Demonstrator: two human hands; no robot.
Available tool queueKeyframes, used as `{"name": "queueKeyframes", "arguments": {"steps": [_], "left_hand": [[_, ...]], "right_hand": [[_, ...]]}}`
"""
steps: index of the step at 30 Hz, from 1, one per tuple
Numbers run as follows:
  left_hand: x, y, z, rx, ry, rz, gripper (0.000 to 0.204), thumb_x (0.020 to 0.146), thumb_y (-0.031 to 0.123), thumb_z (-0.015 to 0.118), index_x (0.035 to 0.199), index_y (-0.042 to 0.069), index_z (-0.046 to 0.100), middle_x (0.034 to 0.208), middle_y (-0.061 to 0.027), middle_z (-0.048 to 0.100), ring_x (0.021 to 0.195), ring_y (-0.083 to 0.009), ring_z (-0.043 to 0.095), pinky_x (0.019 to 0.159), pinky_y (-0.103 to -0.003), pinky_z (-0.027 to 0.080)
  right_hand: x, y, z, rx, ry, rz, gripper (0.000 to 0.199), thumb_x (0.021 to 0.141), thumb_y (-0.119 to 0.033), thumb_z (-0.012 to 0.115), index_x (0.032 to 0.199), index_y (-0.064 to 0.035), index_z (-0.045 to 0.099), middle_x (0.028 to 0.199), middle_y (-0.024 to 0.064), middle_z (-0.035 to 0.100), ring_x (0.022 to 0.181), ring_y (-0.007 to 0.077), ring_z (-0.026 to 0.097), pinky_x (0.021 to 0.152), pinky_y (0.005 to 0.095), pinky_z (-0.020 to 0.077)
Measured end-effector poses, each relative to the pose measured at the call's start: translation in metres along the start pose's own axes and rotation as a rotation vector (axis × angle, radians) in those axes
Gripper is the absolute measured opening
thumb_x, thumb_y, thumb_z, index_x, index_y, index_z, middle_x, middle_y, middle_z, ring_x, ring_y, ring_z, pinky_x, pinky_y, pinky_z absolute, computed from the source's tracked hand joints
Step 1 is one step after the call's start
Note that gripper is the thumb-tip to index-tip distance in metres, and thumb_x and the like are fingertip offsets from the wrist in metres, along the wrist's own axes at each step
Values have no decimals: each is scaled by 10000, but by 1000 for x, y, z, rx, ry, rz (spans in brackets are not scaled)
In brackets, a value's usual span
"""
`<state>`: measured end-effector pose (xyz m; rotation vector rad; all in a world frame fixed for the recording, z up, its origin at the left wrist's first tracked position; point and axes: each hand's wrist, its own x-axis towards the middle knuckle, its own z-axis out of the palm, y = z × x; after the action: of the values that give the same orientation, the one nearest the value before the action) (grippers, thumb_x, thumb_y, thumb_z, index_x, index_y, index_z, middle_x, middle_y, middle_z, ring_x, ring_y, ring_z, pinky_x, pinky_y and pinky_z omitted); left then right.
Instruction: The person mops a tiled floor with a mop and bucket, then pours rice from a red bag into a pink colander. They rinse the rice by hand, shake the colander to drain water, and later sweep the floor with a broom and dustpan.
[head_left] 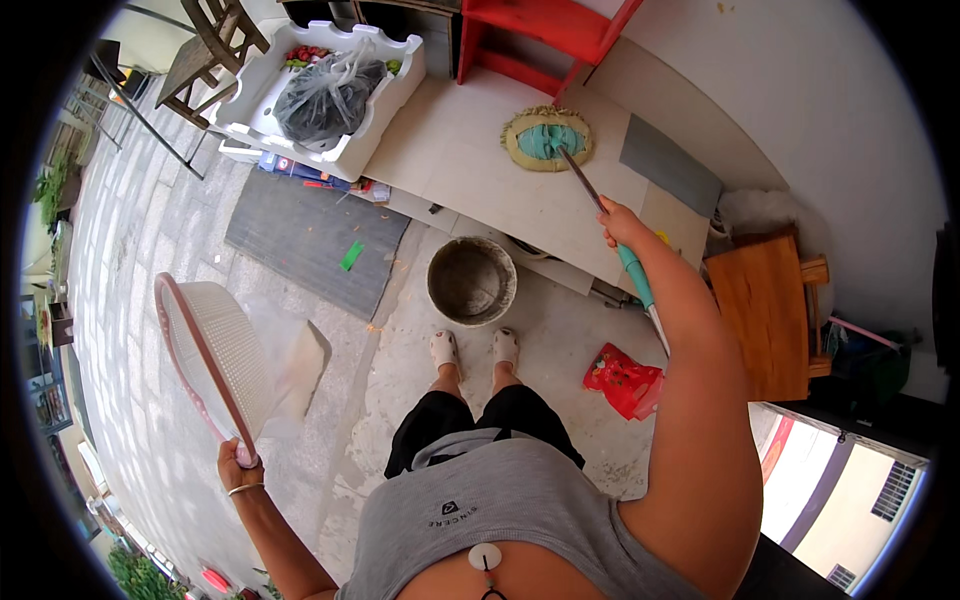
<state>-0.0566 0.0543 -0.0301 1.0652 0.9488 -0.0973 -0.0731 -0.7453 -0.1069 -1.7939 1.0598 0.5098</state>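
The pale tiled slab lies on the floor well ahead of the right hand's grip, and on it, at the far end of the handle, the mop head sits flat, a round teal pad ringed with yellowish fringe. The mop handle runs from that pad back and down through the right hand, whose grip is closed full around the shaft where the dark part meets the teal sleeve. To mop well here, I judge, keep the pad pressed flat and sweep in overlapping strokes, steering from the wrist.

Off to the other side, the left hand has its grip closed on the rim of a pink-edged white basket, held up on edge; keep it clear of the handle. Below the right grip, the grey bucket stands before the feet.
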Motion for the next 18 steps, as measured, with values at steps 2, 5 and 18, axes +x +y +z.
{"name": "queueKeyframes", "arguments": {"steps": [2,5,18], "left_hand": [[-2,4,-4,25,-39,-1,65,748,19,526,705,51,490,648,-45,558,537,-161,568,457,-262,485],[-2,9,-3,37,-86,-45,41,748,31,530,720,47,505,666,-48,576,545,-160,575,454,-258,483],[25,-4,54,140,-162,-138,37,742,29,530,738,45,497,665,-50,567,545,-166,580,454,-260,491]], "right_hand": [[3,9,22,182,-4,61,552,910,-181,438,1411,-263,219,635,41,456,446,127,410,430,317,386],[-16,18,57,302,-26,135,556,913,-189,430,1413,-273,202,632,31,449,459,122,404,441,313,389],[-206,76,157,394,-228,133,558,906,-181,447,1411,-209,212,599,26,413,408,117,407,380,289,382]]}}
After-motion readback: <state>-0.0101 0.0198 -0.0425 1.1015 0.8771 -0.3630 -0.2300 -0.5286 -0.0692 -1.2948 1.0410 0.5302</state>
